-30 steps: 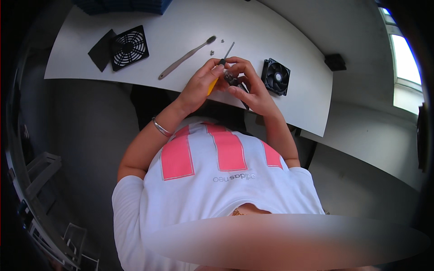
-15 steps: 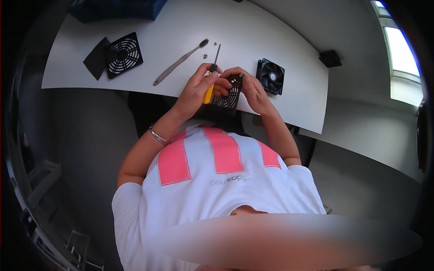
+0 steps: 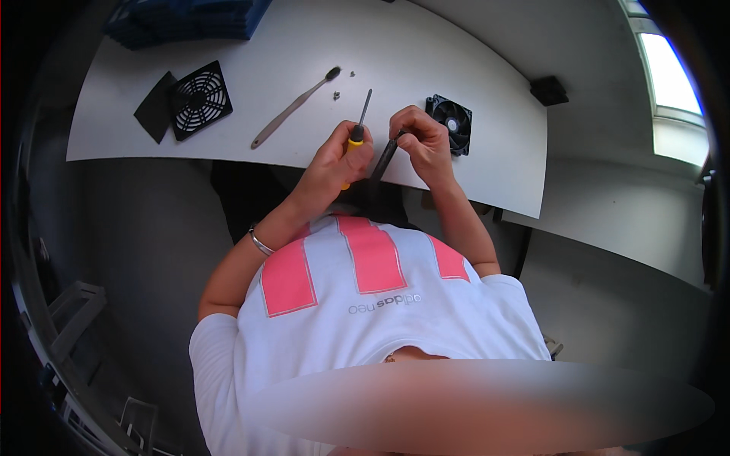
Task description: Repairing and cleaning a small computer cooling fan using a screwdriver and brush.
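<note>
My left hand (image 3: 342, 159) grips a screwdriver (image 3: 355, 140) with a yellow and black handle, its thin metal shaft pointing up. My right hand (image 3: 426, 144) pinches a black part (image 3: 384, 161), seen almost edge-on near the desk's front edge. Just behind that hand a black square fan (image 3: 456, 121) lies on the white desk (image 3: 502, 167). Small screws (image 3: 336, 96) lie above the screwdriver, beside a long brush (image 3: 289, 106) with dark bristles.
At the left a black slotted fan cover (image 3: 198, 99) and a dark thin sheet (image 3: 152, 106) lie on the desk. Stacked blue bins (image 3: 186, 19) stand at the back left. A black object (image 3: 549, 90) sits by the wall on the right.
Both hands have shifted slightly in the frame. The slotted black part in my right hand, face-on half a second ago, has turned edge-on. The screwdriver stays in my left hand.
</note>
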Available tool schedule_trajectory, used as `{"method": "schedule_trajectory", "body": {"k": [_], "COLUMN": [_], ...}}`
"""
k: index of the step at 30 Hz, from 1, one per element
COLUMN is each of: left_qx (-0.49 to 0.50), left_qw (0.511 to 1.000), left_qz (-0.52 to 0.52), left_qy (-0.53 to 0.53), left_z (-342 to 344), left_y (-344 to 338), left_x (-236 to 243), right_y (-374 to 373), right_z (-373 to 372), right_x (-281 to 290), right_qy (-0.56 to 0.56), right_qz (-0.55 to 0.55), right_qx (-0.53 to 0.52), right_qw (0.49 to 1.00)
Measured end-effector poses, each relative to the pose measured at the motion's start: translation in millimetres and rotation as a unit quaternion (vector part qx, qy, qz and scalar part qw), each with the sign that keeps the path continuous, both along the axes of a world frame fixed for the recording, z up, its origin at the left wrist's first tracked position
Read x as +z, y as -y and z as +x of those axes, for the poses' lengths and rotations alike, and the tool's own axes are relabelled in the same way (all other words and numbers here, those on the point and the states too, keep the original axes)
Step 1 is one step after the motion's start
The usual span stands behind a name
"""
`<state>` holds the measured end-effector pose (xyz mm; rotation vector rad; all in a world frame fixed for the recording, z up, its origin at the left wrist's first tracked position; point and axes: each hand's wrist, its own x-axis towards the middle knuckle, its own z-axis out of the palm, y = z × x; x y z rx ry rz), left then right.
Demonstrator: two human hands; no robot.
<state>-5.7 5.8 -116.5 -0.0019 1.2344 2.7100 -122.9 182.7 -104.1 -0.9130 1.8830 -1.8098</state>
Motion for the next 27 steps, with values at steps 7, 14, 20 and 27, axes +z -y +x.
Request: {"method": "schedule_trajectory", "body": {"k": [7,14,20,27], "left_qx": [0.043,0.046,0.042,0.027], "left_qw": [0.978,0.992,0.987,0.955], "left_qz": [-0.199,-0.112,-0.151,-0.274], "left_qy": [-0.046,-0.032,-0.036,-0.112], "left_z": [2.8,4.2,3.2,6.2], "left_y": [-3.0,-3.7,-5.9,3.3], "left_x": [6.0,-0.9,-3.8,22.1], "right_y": [14.8,10.1,6.9,-10.0], "right_z": [10.3,29.5,29.1,20.1], "right_x": [5.1,27.5,37.2,15.9], "right_qy": [-0.262,-0.046,-0.001,0.153], "right_qz": [0.074,0.171,0.231,0.032], "right_qx": [-0.046,-0.039,-0.014,-0.005], "right_qw": [0.961,0.983,0.973,0.988]}}
